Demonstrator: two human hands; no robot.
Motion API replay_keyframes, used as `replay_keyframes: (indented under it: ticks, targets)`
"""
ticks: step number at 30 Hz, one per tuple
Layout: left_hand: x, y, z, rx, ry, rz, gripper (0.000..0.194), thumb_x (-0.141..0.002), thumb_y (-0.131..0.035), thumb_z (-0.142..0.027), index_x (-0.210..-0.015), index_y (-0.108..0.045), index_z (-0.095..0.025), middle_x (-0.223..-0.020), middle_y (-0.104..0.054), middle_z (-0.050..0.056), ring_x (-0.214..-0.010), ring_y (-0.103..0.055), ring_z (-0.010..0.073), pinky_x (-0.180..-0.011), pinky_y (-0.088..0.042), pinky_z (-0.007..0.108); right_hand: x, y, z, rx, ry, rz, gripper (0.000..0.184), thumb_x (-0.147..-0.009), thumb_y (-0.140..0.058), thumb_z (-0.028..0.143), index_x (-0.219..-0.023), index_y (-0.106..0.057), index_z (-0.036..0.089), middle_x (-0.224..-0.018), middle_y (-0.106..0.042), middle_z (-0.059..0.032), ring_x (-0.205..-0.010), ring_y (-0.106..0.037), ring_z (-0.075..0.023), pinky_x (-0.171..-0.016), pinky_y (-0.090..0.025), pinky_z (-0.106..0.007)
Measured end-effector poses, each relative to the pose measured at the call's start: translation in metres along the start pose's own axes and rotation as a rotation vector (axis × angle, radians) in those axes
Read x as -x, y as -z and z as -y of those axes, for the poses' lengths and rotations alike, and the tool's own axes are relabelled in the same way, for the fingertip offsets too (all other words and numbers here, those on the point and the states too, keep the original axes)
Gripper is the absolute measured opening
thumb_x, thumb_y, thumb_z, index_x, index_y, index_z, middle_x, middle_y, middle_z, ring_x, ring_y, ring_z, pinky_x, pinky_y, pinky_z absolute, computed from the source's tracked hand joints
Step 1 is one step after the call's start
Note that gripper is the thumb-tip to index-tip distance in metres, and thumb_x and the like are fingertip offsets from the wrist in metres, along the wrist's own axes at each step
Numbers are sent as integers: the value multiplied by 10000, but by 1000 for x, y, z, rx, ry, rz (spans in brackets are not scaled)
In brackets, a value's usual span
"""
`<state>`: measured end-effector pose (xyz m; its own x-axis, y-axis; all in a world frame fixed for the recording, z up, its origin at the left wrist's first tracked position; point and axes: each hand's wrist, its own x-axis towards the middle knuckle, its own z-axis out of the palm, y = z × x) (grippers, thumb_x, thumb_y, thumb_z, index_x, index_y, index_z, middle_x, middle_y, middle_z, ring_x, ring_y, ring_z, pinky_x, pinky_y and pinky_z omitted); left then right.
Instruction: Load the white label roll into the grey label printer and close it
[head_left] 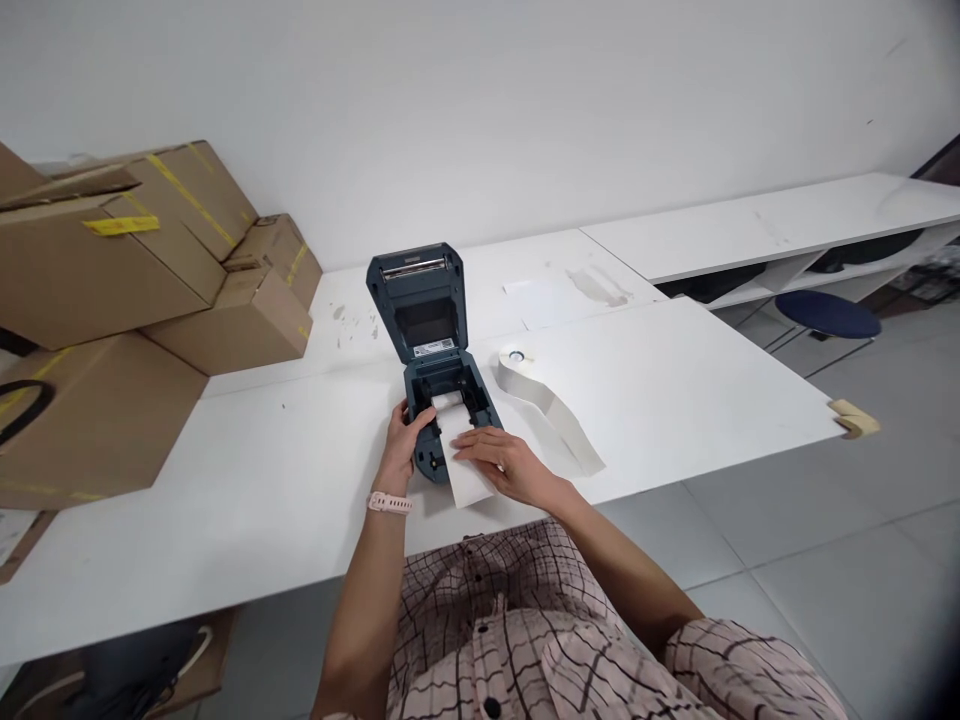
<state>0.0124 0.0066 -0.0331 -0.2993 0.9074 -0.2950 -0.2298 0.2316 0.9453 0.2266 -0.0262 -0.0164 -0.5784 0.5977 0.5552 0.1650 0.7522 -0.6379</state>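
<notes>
A dark blue label printer (pixel 431 340) stands on the white table (pixel 675 390) with its lid raised. A white label roll (pixel 448 402) lies in its bay, and a strip of labels (pixel 466 470) runs out over the front. My left hand (pixel 403 440) grips the printer's left front side, fingers curled round it. My right hand (pixel 504 462) lies flat on the label strip, fingers stretched out and pressing it down. A pink watch (pixel 388 502) is on my left wrist.
A second label roll (pixel 516 362) with a long unrolled tail (pixel 566 430) lies right of the printer. Stacked cardboard boxes (pixel 112 270) fill the table's left end. A blue stool (pixel 826 314) and a low white shelf (pixel 787 225) stand at right. A tape piece (pixel 853 418) sits on the table corner.
</notes>
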Motion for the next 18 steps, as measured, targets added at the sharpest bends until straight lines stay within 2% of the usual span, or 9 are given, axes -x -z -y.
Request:
replay_keyframes:
  ticks: [5, 8, 9, 11, 13, 14, 16, 17, 18]
  targets:
    - [0, 1, 1, 0, -1, 7, 667, -652, -877, -327, -1237, -587, -193, -1073, -674, 73, -826, -661, 157, -698, -541, 285, 4, 4, 5, -55, -37, 52, 271, -1016, -507, 203, -1197, -708, 215, -1250, -725, -109, -1230, -642, -233, -1045, -542, -466]
    - [-1, 1, 0, -4, 3, 3, 679, -660, -882, -319, -1255, -580, -194, -1107, -681, 89, -846, -675, 167, -712, -557, 286, -4, 23, 11, -156, -108, 134, 264, -998, -579, 309, -1222, -704, 246, -1249, -731, -77, -1213, -658, -237, -1052, -543, -463]
    - [-2, 2, 0, -8, 9, 0, 681, -662, -883, -315, -1259, -578, -192, -1109, -683, 93, -841, -678, 168, -710, -560, 287, -13, 34, 12, -198, -140, 116, 284, -991, -594, 350, -1245, -693, 270, -1259, -726, -57, -1210, -661, -230, -1057, -542, -449]
    - [-3, 2, -1, -20, 26, -2, 688, -668, -881, -321, -1270, -574, -192, -1085, -687, 91, -807, -680, 166, -694, -565, 291, -47, 58, 10, -252, -202, -48, 357, -988, -582, 439, -1320, -643, 321, -1342, -678, -23, -1270, -623, -217, -1111, -501, -424]
    - [-5, 2, -2, -39, 37, 6, 701, -671, -880, -345, -1280, -571, -190, -1042, -691, 83, -777, -679, 166, -683, -569, 302, -97, 84, -2, -241, -196, -360, 479, -999, -507, 546, -1420, -550, 321, -1488, -549, -20, -1417, -483, -241, -1210, -360, -467]
    - [-4, 3, -2, -50, 37, 12, 706, -675, -878, -365, -1285, -571, -188, -1039, -692, 85, -790, -683, 171, -695, -572, 308, -125, 95, -12, -260, -183, -407, 557, -1009, -445, 591, -1488, -463, 308, -1561, -456, -23, -1484, -384, -258, -1235, -277, -508]
    - [-2, 5, -1, -77, 26, 6, 707, -694, -863, -424, -1293, -572, -186, -1109, -688, 107, -900, -691, 194, -759, -573, 314, -179, 111, -36, -331, -186, -385, 679, -1033, -255, 639, -1569, -312, 225, -1611, -339, -67, -1542, -240, -296, -1217, -154, -594]
    - [1, 6, 0, -93, 14, -5, 704, -709, -847, -464, -1297, -572, -191, -1176, -676, 123, -983, -684, 208, -803, -568, 313, -201, 115, -47, -378, -212, -340, 747, -1029, -170, 659, -1575, -279, 160, -1603, -328, -102, -1541, -225, -319, -1193, -124, -633]
    - [6, 9, 0, -112, -18, -12, 697, -735, -816, -512, -1305, -571, -193, -1244, -656, 141, -1062, -669, 225, -838, -560, 317, -217, 116, -56, -430, -250, -298, 810, -1001, -173, 715, -1558, -314, 144, -1594, -352, -117, -1530, -253, -334, -1194, -124, -648]
